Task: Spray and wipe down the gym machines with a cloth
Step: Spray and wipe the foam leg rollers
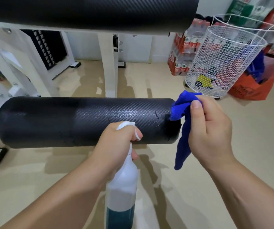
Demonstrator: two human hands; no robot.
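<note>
The roller pad [83, 121] has black woven-textured vinyl with wet sheen, the cloth [182, 129] soft blue fabric, the spray bottle [122, 184] smooth white plastic.

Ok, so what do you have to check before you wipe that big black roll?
1. Left hand grips the spray bottle: ok.
2. Liquid left in the bottle: ok, some at the bottom.
3. Right hand holds the blue cloth: ok.
4. Cloth reaches the roller pad: ok, at its right end.
5. Pad wet with spray: ok near the right end; left half cannot tell.
6. Nozzle aimed at the pad: cannot tell, the hand mostly hides it.
</note>
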